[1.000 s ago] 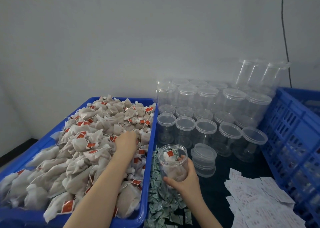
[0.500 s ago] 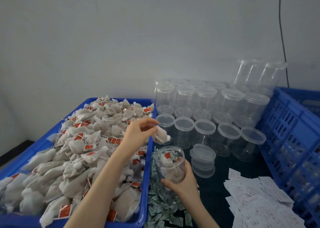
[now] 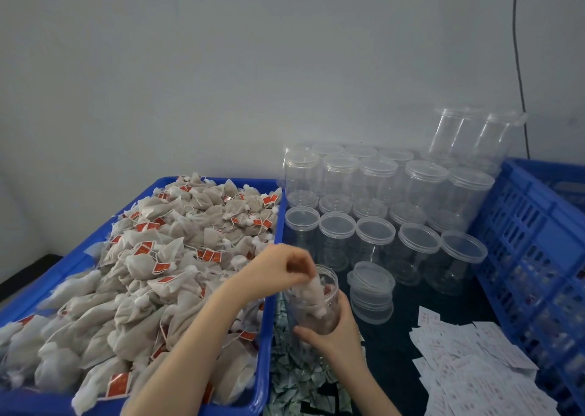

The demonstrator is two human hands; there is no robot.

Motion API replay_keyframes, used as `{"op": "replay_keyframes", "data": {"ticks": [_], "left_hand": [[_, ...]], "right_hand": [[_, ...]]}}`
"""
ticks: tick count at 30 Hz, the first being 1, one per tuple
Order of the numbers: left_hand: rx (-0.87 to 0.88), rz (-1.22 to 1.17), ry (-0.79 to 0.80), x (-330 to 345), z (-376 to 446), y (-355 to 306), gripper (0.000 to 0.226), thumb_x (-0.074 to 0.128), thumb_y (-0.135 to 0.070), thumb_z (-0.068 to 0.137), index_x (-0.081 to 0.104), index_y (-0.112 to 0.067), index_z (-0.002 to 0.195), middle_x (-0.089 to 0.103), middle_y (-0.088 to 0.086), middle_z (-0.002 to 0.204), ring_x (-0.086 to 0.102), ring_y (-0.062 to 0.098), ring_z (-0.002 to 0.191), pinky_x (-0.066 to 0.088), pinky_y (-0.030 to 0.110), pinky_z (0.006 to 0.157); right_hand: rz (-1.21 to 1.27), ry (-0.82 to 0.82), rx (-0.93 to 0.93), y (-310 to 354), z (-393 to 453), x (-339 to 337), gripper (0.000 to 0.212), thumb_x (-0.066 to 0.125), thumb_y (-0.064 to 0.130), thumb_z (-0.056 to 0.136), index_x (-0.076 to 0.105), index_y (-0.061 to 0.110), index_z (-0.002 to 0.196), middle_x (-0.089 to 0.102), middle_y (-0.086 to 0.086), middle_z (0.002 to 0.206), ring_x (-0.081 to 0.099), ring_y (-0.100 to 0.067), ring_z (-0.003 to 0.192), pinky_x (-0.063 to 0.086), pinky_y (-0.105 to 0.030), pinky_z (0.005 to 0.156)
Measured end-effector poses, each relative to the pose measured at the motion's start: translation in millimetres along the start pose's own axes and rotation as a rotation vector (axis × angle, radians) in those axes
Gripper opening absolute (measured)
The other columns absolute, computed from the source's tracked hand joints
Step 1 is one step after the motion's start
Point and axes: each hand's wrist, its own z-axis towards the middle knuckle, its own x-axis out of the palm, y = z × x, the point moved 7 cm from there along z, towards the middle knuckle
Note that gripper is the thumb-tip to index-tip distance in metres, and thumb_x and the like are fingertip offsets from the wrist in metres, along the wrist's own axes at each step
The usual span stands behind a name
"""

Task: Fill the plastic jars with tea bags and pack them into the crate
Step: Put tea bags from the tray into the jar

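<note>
I am watching the left hand (image 3: pixel 278 270) holding a tea bag (image 3: pixel 311 292) by its top, with the fingertips pinching it above the open jar (image 3: pixel 313 305). The bag is hanging with its lower part already inside the mouth of the jar. The right hand (image 3: pixel 332 336) is gripping this jar from the near side, fingers curled around its lower wall, and the jar is standing on the dark table (image 3: pixel 411 314) just beside the blue tray (image 3: pixel 269 336). Some tea bags are lying inside the jar, but I cannot tell how many.

The tray on the left is carrying a big heap of tea bags (image 3: pixel 142 273) with red tags. Behind the jar, rows of empty jars (image 3: pixel 373 213) with lids are standing near the wall. A small stack of lids (image 3: pixel 372 292) is sitting just to the right of the held jar. The blue crate (image 3: pixel 538 241) is standing at the right edge. White paper slips (image 3: pixel 468 362) are lying in front of it, and small green packets (image 3: pixel 297 377) are lying between the tray and my right arm.
</note>
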Motion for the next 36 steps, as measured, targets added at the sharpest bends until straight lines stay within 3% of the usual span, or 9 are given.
{"op": "replay_keyframes", "data": {"ticks": [2, 4, 10, 15, 19, 22, 25, 32, 36], "left_hand": [[0.000, 0.384, 0.057, 12, 4, 5, 0.014, 0.065, -0.017, 0.086, 0.072, -0.028, 0.087, 0.071, -0.015, 0.090, 0.063, 0.001, 0.086, 0.053, 0.027, 0.084], [-0.004, 0.468, 0.118, 22, 7, 10, 0.015, 0.065, -0.017, 0.086, 0.075, -0.028, 0.090, 0.072, -0.014, 0.093, 0.064, 0.002, 0.086, 0.054, 0.027, 0.084], [-0.024, 0.223, -0.072, 0, 11, 16, 0.015, 0.064, -0.031, 0.088, 0.074, -0.033, 0.099, 0.071, -0.017, 0.098, 0.061, -0.007, 0.084, 0.051, 0.019, 0.084], [-0.264, 0.469, -0.376, -40, 9, 56, 0.022, 0.054, -0.030, 0.095, 0.067, -0.030, 0.113, 0.068, -0.010, 0.107, 0.061, 0.007, 0.091, 0.049, 0.025, 0.075], [-0.475, 0.717, -0.239, -39, 8, 101, 0.027, 0.048, -0.019, 0.097, 0.060, -0.021, 0.121, 0.058, 0.004, 0.123, 0.052, 0.022, 0.114, 0.050, 0.036, 0.089], [-0.613, 0.641, -0.075, -22, 3, 129, 0.029, 0.047, -0.012, 0.096, 0.049, -0.014, 0.124, 0.061, 0.009, 0.115, 0.059, 0.025, 0.104, 0.052, 0.036, 0.083], [-0.688, 0.628, 0.030, -8, 2, 138, 0.025, 0.056, -0.009, 0.091, 0.060, -0.008, 0.115, 0.065, 0.008, 0.106, 0.063, 0.023, 0.096, 0.053, 0.033, 0.082], [-0.620, 0.759, -0.115, -21, 5, 126, 0.041, 0.052, -0.005, 0.089, 0.044, -0.018, 0.128, 0.064, 0.005, 0.107, 0.064, 0.024, 0.097, 0.048, 0.033, 0.072], [-0.595, 0.690, -0.239, -30, 6, 112, 0.015, 0.046, -0.009, 0.093, 0.049, -0.017, 0.104, 0.064, 0.004, 0.100, 0.062, 0.022, 0.088, 0.046, 0.031, 0.067]], "right_hand": [[-0.022, 0.004, 0.005, -3, 1, 1, 0.103, 0.088, 0.040, 0.041, 0.046, 0.028, 0.134, 0.060, 0.012, 0.125, 0.058, -0.004, 0.115, 0.050, -0.021, 0.094], [-0.033, 0.001, 0.016, -6, 0, 2, 0.111, 0.088, 0.041, 0.038, 0.044, 0.023, 0.138, 0.057, 0.005, 0.131, 0.058, -0.011, 0.119, 0.050, -0.034, 0.101], [0.049, -0.036, 0.022, -8, 3, 0, 0.091, 0.084, 0.041, 0.039, 0.048, 0.038, 0.122, 0.060, 0.015, 0.120, 0.057, 0.015, 0.101, 0.046, -0.003, 0.077], [0.039, -0.027, -0.001, -6, 3, -3, 0.094, 0.093, 0.012, 0.058, 0.043, 0.030, 0.136, 0.054, 0.016, 0.129, 0.052, 0.003, 0.117, 0.043, -0.012, 0.094], [0.025, -0.017, -0.006, -8, 2, -5, 0.094, 0.092, 0.008, 0.061, 0.043, 0.024, 0.140, 0.055, 0.011, 0.130, 0.054, -0.002, 0.117, 0.045, -0.015, 0.095], [0.041, -0.008, -0.011, -7, -1, -6, 0.094, 0.092, 0.011, 0.059, 0.044, 0.026, 0.138, 0.056, 0.015, 0.127, 0.053, 0.004, 0.113, 0.044, -0.006, 0.084], [0.045, 0.002, -0.029, -2, -3, -7, 0.094, 0.091, 0.019, 0.054, 0.045, 0.027, 0.136, 0.056, 0.018, 0.126, 0.053, 0.005, 0.114, 0.044, -0.003, 0.083], [0.072, -0.004, -0.036, 1, -2, -8, 0.100, 0.087, 0.028, 0.047, 0.045, 0.024, 0.137, 0.059, 0.012, 0.128, 0.057, -0.001, 0.117, 0.046, -0.015, 0.096], [0.077, 0.006, -0.037, 2, -2, -7, 0.096, 0.091, 0.025, 0.048, 0.045, 0.031, 0.133, 0.057, 0.016, 0.126, 0.054, 0.013, 0.110, 0.045, -0.005, 0.087]]}}
